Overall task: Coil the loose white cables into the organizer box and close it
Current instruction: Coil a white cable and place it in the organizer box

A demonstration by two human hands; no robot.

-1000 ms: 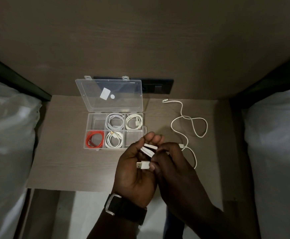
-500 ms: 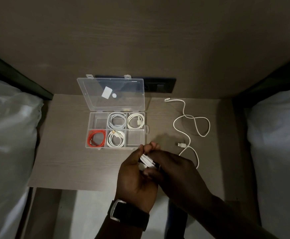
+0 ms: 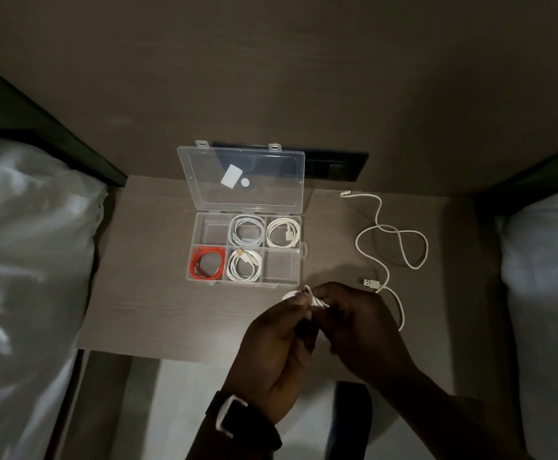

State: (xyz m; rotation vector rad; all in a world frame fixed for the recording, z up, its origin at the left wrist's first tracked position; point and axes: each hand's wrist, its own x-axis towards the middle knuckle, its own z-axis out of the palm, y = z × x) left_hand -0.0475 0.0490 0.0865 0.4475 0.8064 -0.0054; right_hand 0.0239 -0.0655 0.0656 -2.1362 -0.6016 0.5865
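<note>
Gripping one coiled white cable (image 3: pixel 307 295) between them, left hand (image 3: pixel 271 356) and right hand (image 3: pixel 360 330) hover near the open organizer box (image 3: pixel 299 260); a second cable (image 3: pixel 390 240) lies loose on the table (image 3: pixel 151 293).

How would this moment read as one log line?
left hand + right hand: coiling white cable | organizer box: open | loose cable: on table

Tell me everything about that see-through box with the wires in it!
The organizer box is clear plastic and sits on the wooden table. Its lid stands open, with two white stickers on it. Six compartments: one holds a red coil, three hold white coils, two are empty. No hand touches it.
</note>
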